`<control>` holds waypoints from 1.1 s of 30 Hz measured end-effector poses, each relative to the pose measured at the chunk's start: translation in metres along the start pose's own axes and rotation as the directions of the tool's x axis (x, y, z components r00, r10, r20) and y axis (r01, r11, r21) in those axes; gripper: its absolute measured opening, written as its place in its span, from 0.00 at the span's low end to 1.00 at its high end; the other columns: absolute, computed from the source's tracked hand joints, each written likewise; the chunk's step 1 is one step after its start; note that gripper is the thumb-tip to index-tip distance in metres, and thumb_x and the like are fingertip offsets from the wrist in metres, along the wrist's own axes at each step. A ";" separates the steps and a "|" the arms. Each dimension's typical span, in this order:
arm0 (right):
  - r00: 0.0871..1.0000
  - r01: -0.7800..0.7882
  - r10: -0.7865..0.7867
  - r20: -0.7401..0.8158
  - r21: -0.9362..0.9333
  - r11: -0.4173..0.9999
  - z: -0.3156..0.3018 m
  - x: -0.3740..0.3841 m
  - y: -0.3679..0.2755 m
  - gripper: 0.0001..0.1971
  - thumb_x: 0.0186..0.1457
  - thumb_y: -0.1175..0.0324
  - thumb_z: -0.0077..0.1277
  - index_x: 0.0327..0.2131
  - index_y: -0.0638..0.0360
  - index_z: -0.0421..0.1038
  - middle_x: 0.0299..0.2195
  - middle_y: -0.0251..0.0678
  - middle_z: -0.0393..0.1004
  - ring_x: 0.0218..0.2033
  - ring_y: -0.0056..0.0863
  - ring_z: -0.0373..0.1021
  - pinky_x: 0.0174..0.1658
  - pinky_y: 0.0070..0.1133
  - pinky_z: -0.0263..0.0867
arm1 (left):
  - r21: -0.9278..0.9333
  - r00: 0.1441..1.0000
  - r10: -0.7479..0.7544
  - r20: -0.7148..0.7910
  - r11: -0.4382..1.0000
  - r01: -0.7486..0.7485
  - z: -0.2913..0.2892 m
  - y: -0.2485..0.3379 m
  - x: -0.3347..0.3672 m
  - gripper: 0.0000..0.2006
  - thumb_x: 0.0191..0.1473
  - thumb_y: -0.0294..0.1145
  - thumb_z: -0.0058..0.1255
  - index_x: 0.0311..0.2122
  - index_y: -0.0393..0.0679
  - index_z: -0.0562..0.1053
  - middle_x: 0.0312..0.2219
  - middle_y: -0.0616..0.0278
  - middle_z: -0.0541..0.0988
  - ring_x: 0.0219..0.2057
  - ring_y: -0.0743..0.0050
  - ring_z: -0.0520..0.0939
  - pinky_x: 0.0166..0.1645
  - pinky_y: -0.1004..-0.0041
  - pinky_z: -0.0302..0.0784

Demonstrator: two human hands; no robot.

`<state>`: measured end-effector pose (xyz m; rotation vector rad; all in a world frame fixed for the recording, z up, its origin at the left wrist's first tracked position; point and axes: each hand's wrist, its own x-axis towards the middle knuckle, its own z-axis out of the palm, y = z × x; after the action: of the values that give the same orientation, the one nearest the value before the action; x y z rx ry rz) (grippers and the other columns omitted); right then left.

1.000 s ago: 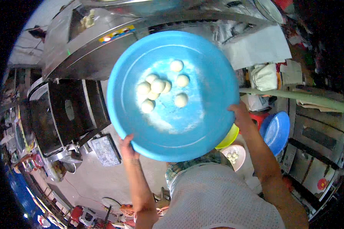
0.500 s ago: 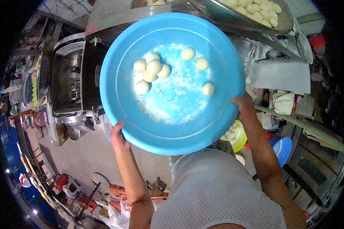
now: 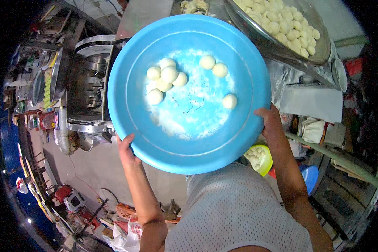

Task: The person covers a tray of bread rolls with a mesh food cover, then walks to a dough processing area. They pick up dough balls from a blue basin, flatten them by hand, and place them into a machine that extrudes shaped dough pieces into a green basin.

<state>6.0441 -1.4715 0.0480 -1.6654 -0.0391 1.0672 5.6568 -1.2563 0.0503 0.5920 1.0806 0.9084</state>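
A wide blue plastic basin (image 3: pixel 189 155) is held up in front of me by both hands. My left hand (image 3: pixel 128 150) grips its lower-left rim, the thumb over the edge and the other fingers hidden beneath. On the right rim, my right hand (image 3: pixel 268 119) holds in the same way. White powder, which looks like flour, dusts the basin's floor. Several round pale dough balls (image 3: pixel 169 74) cluster on its left side. Two more dough balls (image 3: pixel 213 66) touch each other at the upper right, and a single dough ball (image 3: pixel 229 101) lies below them.
Beyond the basin, a large metal bowl (image 3: pixel 256 35) full of dough balls stands on a metal worktop (image 3: pixel 145 17). A yellow-green basin (image 3: pixel 266 161) with more balls sits low by my right forearm, near a blue tub (image 3: pixel 310 178). Metal machinery (image 3: pixel 90 90) stands at the left.
The metal bowl and worktop show further into view as I shift with the basin. In the basin, the two upper-right dough balls have come together, and the lone one sits slightly lower.
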 end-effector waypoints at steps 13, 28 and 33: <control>0.977 0.188 -0.190 0.096 0.030 0.982 -0.007 -0.016 -0.007 0.29 0.41 0.70 0.57 0.50 0.69 0.67 0.41 0.48 0.74 0.40 0.40 0.72 0.48 0.35 0.68 | -0.065 0.989 0.141 0.046 0.988 -0.137 -0.017 -0.021 -0.026 0.33 0.41 0.24 0.49 0.58 0.38 0.62 0.47 0.47 0.71 0.46 0.48 0.76 0.49 0.55 0.77; 0.520 0.526 -0.623 0.585 -0.794 -0.306 0.068 -0.026 -0.006 0.30 0.50 0.66 0.56 0.58 0.54 0.62 0.56 0.52 0.64 0.55 0.45 0.65 0.57 0.43 0.62 | -0.147 0.976 0.135 0.169 0.983 -0.111 -0.029 -0.038 -0.007 0.34 0.40 0.22 0.48 0.59 0.40 0.62 0.50 0.46 0.70 0.48 0.44 0.74 0.51 0.50 0.76; 0.843 0.448 -0.038 0.537 -0.739 -0.504 0.083 0.072 0.044 0.24 0.49 0.69 0.55 0.52 0.57 0.68 0.50 0.47 0.69 0.48 0.47 0.70 0.50 0.42 0.68 | -0.183 0.985 0.148 0.094 0.975 -0.129 -0.010 -0.042 -0.022 0.34 0.38 0.20 0.47 0.58 0.37 0.63 0.50 0.46 0.70 0.47 0.46 0.76 0.51 0.54 0.77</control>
<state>6.0120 -1.3892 -0.0304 -2.6755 -2.2806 0.5547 5.6578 -1.2969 0.0244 0.5669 0.8601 1.0704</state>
